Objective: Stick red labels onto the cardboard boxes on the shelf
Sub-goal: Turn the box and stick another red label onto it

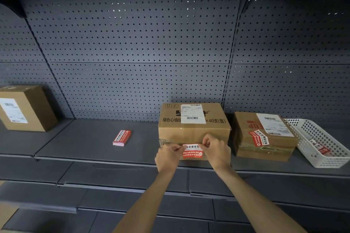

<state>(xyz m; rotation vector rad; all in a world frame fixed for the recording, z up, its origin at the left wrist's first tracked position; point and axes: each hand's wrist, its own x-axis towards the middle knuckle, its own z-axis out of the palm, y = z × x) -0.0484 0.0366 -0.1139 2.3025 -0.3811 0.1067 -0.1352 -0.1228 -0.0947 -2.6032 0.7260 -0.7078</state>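
Note:
A red and white label (192,151) lies against the front face of the middle cardboard box (193,132) on the grey shelf (91,143). My left hand (167,157) pinches the label's left end and my right hand (216,149) pinches its right end, both near the box's top front edge. To the right stands a second cardboard box (265,138) with a red label (258,137) stuck across its top. A third cardboard box (24,108) sits at the far left, with no red label visible on it. A stack of red labels (121,137) lies on the shelf left of the middle box.
A white perforated basket (322,142) at the far right holds a few red and white label scraps. A grey pegboard wall (132,53) backs the shelf. Lower shelf edges run below my forearms.

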